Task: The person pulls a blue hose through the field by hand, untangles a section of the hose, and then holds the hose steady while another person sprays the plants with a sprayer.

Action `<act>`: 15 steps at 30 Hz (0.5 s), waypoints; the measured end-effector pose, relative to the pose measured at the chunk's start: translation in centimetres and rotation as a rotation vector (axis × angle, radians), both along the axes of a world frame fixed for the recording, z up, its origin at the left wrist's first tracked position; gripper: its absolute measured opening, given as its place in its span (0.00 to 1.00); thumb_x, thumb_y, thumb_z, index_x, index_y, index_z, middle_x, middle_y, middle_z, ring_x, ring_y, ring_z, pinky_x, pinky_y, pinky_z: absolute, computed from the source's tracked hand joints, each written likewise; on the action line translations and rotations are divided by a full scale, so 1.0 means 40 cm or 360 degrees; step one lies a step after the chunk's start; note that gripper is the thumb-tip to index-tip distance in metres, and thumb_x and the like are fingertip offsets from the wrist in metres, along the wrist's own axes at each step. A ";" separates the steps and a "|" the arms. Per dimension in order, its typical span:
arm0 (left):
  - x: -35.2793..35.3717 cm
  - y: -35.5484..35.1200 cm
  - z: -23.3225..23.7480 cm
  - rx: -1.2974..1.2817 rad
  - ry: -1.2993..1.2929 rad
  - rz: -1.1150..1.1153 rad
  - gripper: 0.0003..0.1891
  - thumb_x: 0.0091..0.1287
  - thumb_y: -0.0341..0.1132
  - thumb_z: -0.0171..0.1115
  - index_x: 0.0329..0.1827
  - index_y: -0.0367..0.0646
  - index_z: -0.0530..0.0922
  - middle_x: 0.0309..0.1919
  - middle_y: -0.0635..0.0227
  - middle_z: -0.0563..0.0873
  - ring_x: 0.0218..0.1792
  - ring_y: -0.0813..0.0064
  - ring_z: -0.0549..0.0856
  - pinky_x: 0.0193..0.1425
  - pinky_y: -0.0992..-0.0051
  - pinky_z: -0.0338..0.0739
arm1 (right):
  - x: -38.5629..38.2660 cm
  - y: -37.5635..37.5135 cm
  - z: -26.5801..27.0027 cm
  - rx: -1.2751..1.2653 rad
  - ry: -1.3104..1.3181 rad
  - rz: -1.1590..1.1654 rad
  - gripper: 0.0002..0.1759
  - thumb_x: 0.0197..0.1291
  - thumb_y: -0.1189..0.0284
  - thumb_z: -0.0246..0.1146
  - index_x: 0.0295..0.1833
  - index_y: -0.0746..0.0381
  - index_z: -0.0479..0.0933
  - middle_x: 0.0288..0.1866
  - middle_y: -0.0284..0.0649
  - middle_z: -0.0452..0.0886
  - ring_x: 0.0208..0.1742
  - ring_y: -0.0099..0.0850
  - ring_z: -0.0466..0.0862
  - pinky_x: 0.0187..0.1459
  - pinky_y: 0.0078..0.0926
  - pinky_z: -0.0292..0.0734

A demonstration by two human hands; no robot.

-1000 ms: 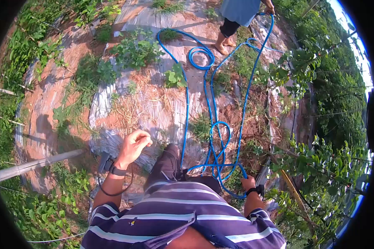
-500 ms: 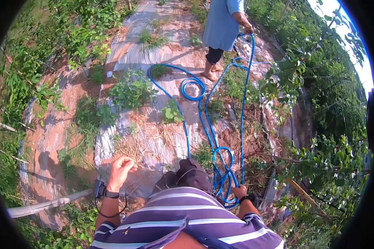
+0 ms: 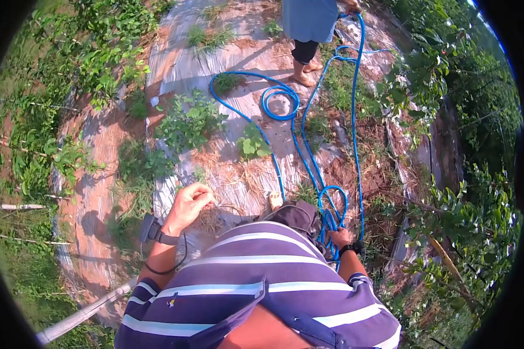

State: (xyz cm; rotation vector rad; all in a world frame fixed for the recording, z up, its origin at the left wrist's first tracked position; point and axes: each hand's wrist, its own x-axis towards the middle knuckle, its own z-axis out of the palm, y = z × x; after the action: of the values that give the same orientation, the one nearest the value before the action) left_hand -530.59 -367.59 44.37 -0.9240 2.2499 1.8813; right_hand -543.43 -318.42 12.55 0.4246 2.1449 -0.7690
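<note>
Gripping the hose [image 3: 354,134] low beside my hip, my right hand [image 3: 339,237] was clenched round it, probably to keep its loops gathered. It trailed across the sheet [image 3: 180,64] to another person [image 3: 311,23]. My left hand [image 3: 189,203] was curled closed, empty.

Farm plot — plastic-mulched beds [image 3: 227,145], weeds [image 3: 186,122], fruit trees [image 3: 477,221], irrigation hose [image 3: 308,145]

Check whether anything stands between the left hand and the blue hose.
Yes. The person's own raised knee, in dark trousers, sits between the left hand and the blue hose, which the right hand grips beside the hip.
</note>
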 end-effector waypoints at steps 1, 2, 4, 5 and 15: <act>-0.030 -0.009 0.004 -0.0022 0.0062 -0.0128 0.07 0.74 0.32 0.62 0.46 0.37 0.80 0.36 0.66 0.88 0.38 0.77 0.87 0.46 0.76 0.82 | -0.023 -0.016 0.003 0.0056 0.0066 -0.0005 0.18 0.51 0.63 0.73 0.43 0.64 0.83 0.29 0.38 0.84 0.25 0.30 0.82 0.27 0.34 0.75; -0.055 -0.020 -0.001 -0.0043 0.0092 -0.0168 0.06 0.74 0.32 0.62 0.45 0.37 0.80 0.36 0.67 0.87 0.39 0.77 0.87 0.47 0.76 0.82 | -0.044 -0.028 0.012 -0.0022 -0.0024 -0.0074 0.17 0.53 0.63 0.72 0.42 0.65 0.82 0.27 0.38 0.83 0.26 0.30 0.82 0.30 0.33 0.76; -0.087 -0.044 -0.009 -0.0062 0.0106 -0.0194 0.06 0.74 0.31 0.62 0.44 0.36 0.80 0.36 0.67 0.87 0.40 0.77 0.87 0.48 0.75 0.82 | -0.077 -0.061 0.052 -0.0042 -0.0058 -0.0102 0.16 0.54 0.62 0.71 0.39 0.65 0.82 0.26 0.38 0.83 0.24 0.30 0.81 0.29 0.32 0.76; -0.095 -0.057 -0.012 -0.0056 0.0095 -0.0162 0.06 0.74 0.31 0.62 0.44 0.36 0.80 0.36 0.67 0.87 0.40 0.77 0.87 0.48 0.75 0.82 | -0.092 -0.069 0.063 -0.0050 -0.0091 -0.0137 0.16 0.55 0.62 0.71 0.36 0.66 0.82 0.24 0.38 0.82 0.22 0.30 0.81 0.28 0.32 0.75; -0.080 -0.229 -0.052 0.0154 0.0047 0.0196 0.05 0.74 0.31 0.61 0.44 0.37 0.80 0.37 0.66 0.87 0.40 0.77 0.86 0.48 0.76 0.81 | -0.214 -0.128 0.070 -0.0003 -0.0248 -0.0021 0.16 0.56 0.61 0.68 0.32 0.65 0.80 0.21 0.36 0.79 0.17 0.27 0.77 0.18 0.31 0.68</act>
State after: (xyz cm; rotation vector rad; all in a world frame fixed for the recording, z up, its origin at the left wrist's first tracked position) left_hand -533.81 -376.74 42.28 -1.0492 2.1414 2.0472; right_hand -551.98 -323.55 15.33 0.4822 1.9978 -0.7211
